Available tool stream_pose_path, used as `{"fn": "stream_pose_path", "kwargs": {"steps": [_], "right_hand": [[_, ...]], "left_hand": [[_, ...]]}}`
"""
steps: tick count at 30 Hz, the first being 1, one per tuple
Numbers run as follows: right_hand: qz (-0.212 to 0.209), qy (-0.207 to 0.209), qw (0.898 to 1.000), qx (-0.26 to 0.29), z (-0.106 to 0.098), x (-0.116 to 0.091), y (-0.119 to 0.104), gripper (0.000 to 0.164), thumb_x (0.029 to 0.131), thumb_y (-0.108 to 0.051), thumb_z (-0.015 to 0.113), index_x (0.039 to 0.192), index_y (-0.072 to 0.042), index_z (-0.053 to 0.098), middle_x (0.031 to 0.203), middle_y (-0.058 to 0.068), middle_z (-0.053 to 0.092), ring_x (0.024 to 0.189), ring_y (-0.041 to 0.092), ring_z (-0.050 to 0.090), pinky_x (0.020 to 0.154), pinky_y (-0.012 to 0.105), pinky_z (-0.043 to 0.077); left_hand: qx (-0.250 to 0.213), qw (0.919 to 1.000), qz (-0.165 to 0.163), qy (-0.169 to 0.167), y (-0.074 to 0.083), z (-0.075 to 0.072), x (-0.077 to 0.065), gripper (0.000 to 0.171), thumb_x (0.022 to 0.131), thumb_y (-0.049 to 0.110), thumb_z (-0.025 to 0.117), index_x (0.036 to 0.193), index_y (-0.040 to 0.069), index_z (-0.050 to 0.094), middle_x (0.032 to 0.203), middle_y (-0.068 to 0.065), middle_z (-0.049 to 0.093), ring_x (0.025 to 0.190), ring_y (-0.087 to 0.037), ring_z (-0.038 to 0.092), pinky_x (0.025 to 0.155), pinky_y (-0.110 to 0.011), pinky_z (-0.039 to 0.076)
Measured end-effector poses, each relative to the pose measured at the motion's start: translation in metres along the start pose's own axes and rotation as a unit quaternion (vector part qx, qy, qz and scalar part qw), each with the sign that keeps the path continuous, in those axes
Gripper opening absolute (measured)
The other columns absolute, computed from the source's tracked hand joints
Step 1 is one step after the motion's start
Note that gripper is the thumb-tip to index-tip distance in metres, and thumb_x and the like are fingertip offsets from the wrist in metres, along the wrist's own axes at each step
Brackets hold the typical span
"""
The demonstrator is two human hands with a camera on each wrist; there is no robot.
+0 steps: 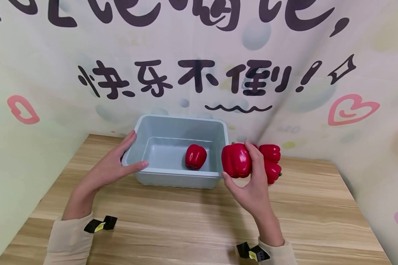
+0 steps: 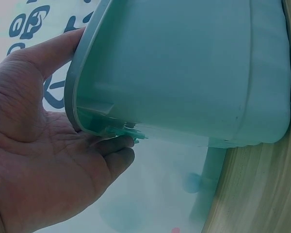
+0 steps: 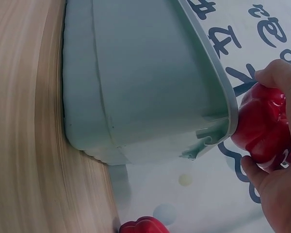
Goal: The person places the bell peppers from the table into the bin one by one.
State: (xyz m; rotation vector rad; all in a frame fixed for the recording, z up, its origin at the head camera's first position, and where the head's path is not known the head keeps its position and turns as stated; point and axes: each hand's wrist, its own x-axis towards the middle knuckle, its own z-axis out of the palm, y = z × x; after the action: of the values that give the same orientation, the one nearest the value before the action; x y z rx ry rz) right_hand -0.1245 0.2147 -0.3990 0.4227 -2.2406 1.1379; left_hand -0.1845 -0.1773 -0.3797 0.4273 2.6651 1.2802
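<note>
A pale blue-grey plastic bin (image 1: pixel 179 180) stands on the table, with one red bell pepper (image 1: pixel 195 156) lying inside, right of its middle. My left hand (image 1: pixel 109 165) grips the bin's left front corner, thumb over the front rim. In the left wrist view, the fingers of that left hand (image 2: pixel 53 141) curl under the rim. Another red bell pepper (image 1: pixel 236 160) is held up at the bin's right rim, between the thumb and fingers of my right hand (image 1: pixel 252 187). The right wrist view shows this held pepper (image 3: pixel 264 126) right beside the rim, above table level.
More red bell peppers (image 1: pixel 270 152) sit together right of the bin, partly hidden behind my right hand. Behind the wooden table (image 1: pixel 172 228) hangs a printed cloth (image 1: pixel 185 44) with large dark lettering, close to the bin's back.
</note>
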Motion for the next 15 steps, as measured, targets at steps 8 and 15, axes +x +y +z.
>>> {"fn": "stream_pose_path", "kwargs": {"steps": [8, 15], "right_hand": [[0.0, 0.001, 1.0, 0.004, 0.0004, 0.0006, -0.0012, 0.105, 0.07, -0.008, 0.094, 0.16, -0.013, 0.04, 0.164, 0.006, 0.046, 0.147, 0.022, 0.048, 0.104, 0.016, 0.05], [0.006, -0.002, 1.0, -0.028, 0.0023, 0.0017, -0.0032, 0.102, 0.072, -0.013, 0.093, 0.16, -0.012, 0.042, 0.162, 0.013, 0.044, 0.147, 0.024, 0.045, 0.1, 0.054, 0.06]], "left_hand": [[0.004, 1.0, -0.001, -0.001, 0.0023, 0.0003, 0.0006, 0.109, 0.092, 0.043, 0.08, 0.171, 0.017, 0.01, 0.181, -0.006, 0.002, 0.164, -0.045, 0.015, 0.123, -0.073, 0.029], [0.011, 0.9999, -0.002, 0.002, 0.0024, -0.0001, -0.0005, 0.108, 0.092, 0.044, 0.079, 0.171, 0.016, 0.011, 0.181, -0.007, 0.003, 0.164, -0.046, 0.016, 0.123, -0.073, 0.028]]}}
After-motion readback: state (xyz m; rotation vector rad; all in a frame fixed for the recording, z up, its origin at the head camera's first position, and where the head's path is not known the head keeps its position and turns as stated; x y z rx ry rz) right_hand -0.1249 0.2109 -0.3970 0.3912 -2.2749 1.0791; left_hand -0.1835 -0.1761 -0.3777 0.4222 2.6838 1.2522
